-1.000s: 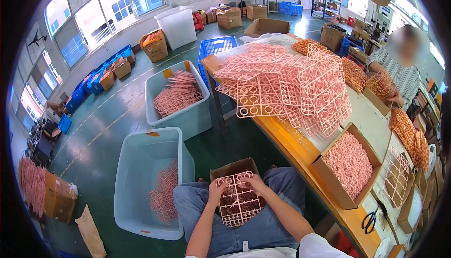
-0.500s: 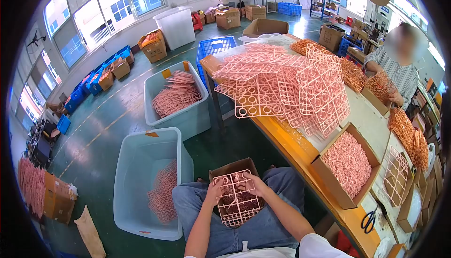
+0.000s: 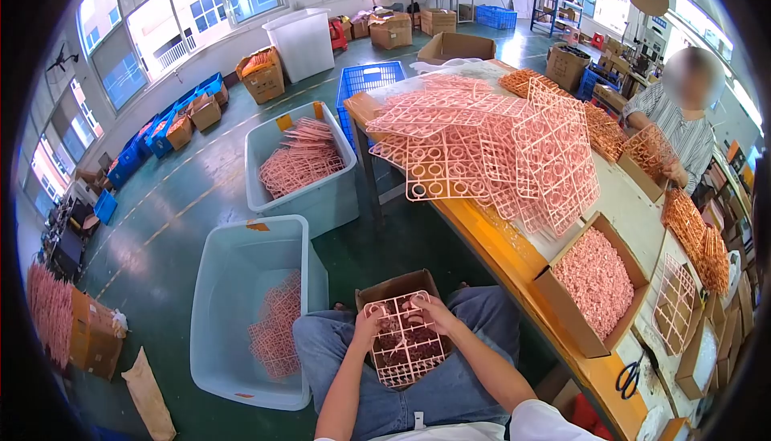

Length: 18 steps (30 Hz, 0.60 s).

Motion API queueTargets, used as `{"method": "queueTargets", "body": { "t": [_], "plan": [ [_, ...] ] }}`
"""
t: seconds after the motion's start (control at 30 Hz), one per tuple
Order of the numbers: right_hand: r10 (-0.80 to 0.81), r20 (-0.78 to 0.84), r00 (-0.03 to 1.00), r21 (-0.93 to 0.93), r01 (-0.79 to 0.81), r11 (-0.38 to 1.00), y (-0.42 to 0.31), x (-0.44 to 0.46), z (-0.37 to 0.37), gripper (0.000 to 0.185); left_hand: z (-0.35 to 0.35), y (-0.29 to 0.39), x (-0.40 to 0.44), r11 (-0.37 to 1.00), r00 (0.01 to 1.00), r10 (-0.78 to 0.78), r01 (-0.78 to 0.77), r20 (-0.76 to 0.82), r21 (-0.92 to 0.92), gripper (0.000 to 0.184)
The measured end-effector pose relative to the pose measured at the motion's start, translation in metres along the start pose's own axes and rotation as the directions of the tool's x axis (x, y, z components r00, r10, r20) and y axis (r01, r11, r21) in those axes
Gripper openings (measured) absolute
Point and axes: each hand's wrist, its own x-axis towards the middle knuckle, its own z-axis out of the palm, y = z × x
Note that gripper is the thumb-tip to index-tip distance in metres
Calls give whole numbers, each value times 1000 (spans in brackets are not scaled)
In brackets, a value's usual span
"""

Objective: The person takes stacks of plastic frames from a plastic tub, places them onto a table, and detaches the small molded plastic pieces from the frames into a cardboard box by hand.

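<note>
Over my lap I hold a pink plastic sprue frame (image 3: 408,372) with both hands. My left hand (image 3: 368,327) is closed on its upper left edge, with the thumb on top. At the upper right corner my right hand (image 3: 434,313) grips the frame, fingers partly hidden beneath it. Several small round pink parts show near the frame's top edge, and its lower rows are a tight grid. Under it, a cardboard box (image 3: 392,287) rests between my legs, with dark reddish contents showing through the bars.
On the table (image 3: 502,250) at my right lie a heap of pink sprue frames (image 3: 482,140), a box of small pink pieces (image 3: 593,282) and black-handled scissors (image 3: 629,378). Two blue tubs (image 3: 210,312) stand left. Across the table, a person (image 3: 683,132) handles orange frames.
The view has shifted slightly. Both hands keep their hold on the sprue frame in nearly the same place, with small finger movements at its top edge.
</note>
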Motion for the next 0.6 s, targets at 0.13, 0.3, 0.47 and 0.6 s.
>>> {"method": "queueTargets", "body": {
  "t": [0.13,0.3,0.47,0.6],
  "plan": [
    [-74,-14,997,-21,74,997,3,3,-4,11,3,7,-3,992,998,-33,40,61,-122,16],
    [-200,-119,973,-215,171,961,9,9,-7,11,-5,7,-1,965,982,-68,108,174,-237,15],
    [-125,-37,992,-156,118,981,8,9,-12,8,1,6,-3,981,992,-50,70,113,-179,12],
    [-90,-9,996,-6,90,996,5,5,-6,8,6,6,-3,998,998,-46,47,37,-34,11]
  ]
}}
